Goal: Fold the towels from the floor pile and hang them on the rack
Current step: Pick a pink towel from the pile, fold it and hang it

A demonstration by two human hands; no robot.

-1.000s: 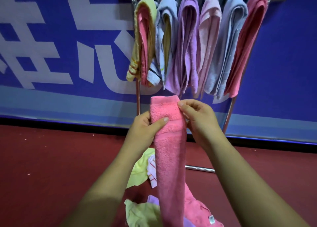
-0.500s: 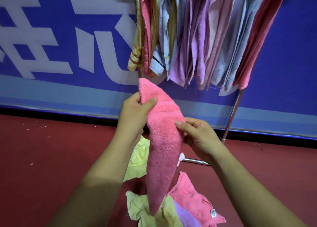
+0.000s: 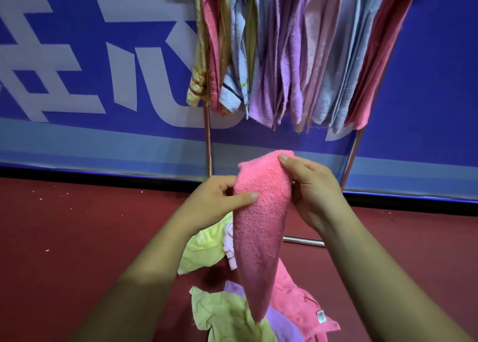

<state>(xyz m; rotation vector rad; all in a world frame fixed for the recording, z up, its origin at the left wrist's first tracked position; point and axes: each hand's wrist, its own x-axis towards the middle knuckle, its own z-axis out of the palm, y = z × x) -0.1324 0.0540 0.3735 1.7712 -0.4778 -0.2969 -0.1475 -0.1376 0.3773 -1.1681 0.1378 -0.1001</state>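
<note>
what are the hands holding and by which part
The pink towel, at its upper end: the left hand pinches its left edge, the right hand pinches the top corner.

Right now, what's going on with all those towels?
A person is holding a narrow, folded pink towel up with both hands: the left hand pinches its side, the right hand grips its top edge. Behind it, the rack already carries a row of hung towels. Yellow, purple and pink ones lie in the floor pile below, not yet folded.
</note>
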